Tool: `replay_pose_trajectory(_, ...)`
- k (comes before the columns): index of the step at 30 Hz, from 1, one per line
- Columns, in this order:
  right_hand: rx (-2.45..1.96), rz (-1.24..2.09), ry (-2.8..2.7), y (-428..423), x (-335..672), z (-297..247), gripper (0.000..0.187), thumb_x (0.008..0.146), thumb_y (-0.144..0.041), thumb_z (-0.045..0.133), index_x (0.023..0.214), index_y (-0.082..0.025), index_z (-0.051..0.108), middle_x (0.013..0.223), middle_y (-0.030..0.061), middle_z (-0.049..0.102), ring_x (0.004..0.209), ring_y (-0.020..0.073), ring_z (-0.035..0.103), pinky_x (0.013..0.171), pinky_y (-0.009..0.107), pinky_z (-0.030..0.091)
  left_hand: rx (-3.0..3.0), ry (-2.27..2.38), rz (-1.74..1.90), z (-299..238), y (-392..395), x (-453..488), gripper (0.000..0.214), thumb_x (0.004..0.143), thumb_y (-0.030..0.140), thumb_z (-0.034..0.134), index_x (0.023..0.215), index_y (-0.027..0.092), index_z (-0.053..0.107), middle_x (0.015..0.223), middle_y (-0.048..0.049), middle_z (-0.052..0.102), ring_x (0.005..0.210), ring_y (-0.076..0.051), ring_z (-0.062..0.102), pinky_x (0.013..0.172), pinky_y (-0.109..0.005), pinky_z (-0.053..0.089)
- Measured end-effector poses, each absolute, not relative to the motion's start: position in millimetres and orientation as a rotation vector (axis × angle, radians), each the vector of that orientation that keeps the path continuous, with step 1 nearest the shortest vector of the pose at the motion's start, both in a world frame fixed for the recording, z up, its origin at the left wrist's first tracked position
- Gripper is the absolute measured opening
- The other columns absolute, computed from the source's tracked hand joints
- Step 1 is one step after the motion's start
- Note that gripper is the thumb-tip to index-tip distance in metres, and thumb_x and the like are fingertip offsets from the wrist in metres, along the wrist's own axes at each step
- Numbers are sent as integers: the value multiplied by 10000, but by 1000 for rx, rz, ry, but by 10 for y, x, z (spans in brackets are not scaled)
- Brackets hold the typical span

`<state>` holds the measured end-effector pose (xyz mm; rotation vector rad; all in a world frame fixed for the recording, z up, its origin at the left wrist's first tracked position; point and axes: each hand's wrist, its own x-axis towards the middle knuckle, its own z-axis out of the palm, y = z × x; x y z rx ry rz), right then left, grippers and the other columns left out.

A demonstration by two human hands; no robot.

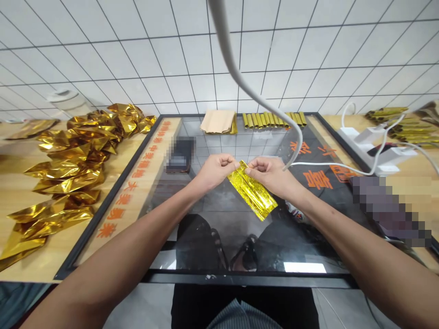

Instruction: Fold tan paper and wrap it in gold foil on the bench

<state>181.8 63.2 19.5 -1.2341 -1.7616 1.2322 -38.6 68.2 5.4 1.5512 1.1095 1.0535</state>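
A small gold foil pouch (253, 192) hangs above the glass table top (219, 214), slanting down to the right. My left hand (216, 169) pinches its upper edge from the left, fingers closed. My right hand (270, 174) pinches the same edge from the right, fingers closed. Both hands meet at the pouch's top end.
A heap of empty gold foil pouches (68, 164) lies on the wooden surface at left. A row of filled gold pouches (274, 119) and a tan paper stack (217, 121) sit at the far edge. A white cable (240, 82) hangs overhead; a white power strip (370, 141) lies at right.
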Motion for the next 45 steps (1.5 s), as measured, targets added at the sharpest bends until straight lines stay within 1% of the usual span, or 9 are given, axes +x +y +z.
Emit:
replay_pose_trajectory(4, -1241, 1243, -1775, 604, 1806, 221, 283, 821, -481, 789, 805, -229, 663, 665, -45, 580, 588, 128, 454, 566, 289, 353, 1520, 1043, 1000, 94, 648, -380, 326, 845, 489, 816, 837, 188, 693, 716, 19, 646, 626, -114, 558, 607, -241, 429)
replay_pose_trajectory(7, -1213, 1292, -1809, 592, 1800, 235, 283, 829, -488, 763, 791, -232, 650, 638, -57, 538, 573, 122, 423, 553, 285, 328, 1510, 1027, 935, 120, 616, -362, 343, 855, 509, 804, 825, 188, 687, 688, 23, 622, 607, -111, 543, 586, -238, 422)
replay_pose_trajectory(14, -1243, 1273, -1859, 651, 1879, 175, 263, 833, -480, 756, 818, -226, 691, 696, -4, 654, 625, 158, 539, 555, 282, 381, 1491, 1082, 1003, 152, 584, -341, 372, 830, 531, 797, 769, 193, 654, 673, 33, 571, 596, -103, 503, 570, -234, 404)
replay_pose_trajectory(21, -1203, 1325, -1852, 654, 1856, 170, 304, 822, -519, 763, 810, -226, 680, 668, -31, 594, 599, 136, 481, 536, 271, 344, 1469, 1054, 889, 205, 538, -296, 389, 805, 557, 815, 774, 197, 671, 633, 34, 575, 565, -108, 512, 550, -233, 414)
replay_pose_trajectory(27, -1178, 1318, -1881, 683, 1871, 171, 339, 815, -539, 789, 811, -213, 696, 671, -40, 579, 607, 121, 459, 553, 271, 344, 1472, 1074, 873, 167, 549, -308, 358, 777, 519, 849, 794, 188, 716, 640, 23, 606, 561, -111, 527, 544, -231, 411)
replay_pose_trajectory(30, -1174, 1345, -1880, 703, 1896, 214, 277, 841, -475, 776, 793, -216, 690, 685, -32, 587, 624, 125, 471, 563, 274, 353, 1530, 1138, 930, 156, 588, -362, 332, 791, 500, 839, 769, 185, 737, 650, 8, 634, 572, -119, 541, 552, -237, 417)
replay_pose_trajectory(33, -1219, 1307, -1868, 742, 1925, 246, 217, 866, -412, 754, 795, -219, 687, 708, -24, 601, 638, 130, 484, 578, 287, 362, 1563, 1186, 1001, 155, 650, -448, 292, 810, 474, 840, 793, 194, 759, 730, -12, 697, 620, -137, 589, 590, -251, 453)
replay_pose_trajectory(38, -1232, 1256, -1883, 808, 1968, 230, 162, 892, -333, 733, 789, -224, 674, 723, -21, 605, 650, 136, 496, 613, 307, 387, 1584, 1250, 1035, 146, 726, -562, 269, 827, 471, 836, 791, 214, 767, 710, -2, 685, 592, -133, 571, 568, -251, 426)
replay_pose_trajectory(45, -1215, 1233, -1934, 837, 2030, 188, 245, 892, -444, 760, 808, -223, 693, 714, -6, 617, 660, 153, 507, 596, 316, 389, 1587, 1227, 921, 145, 717, -587, 310, 789, 482, 857, 771, 181, 781, 659, 2, 663, 563, -115, 543, 539, -230, 395)
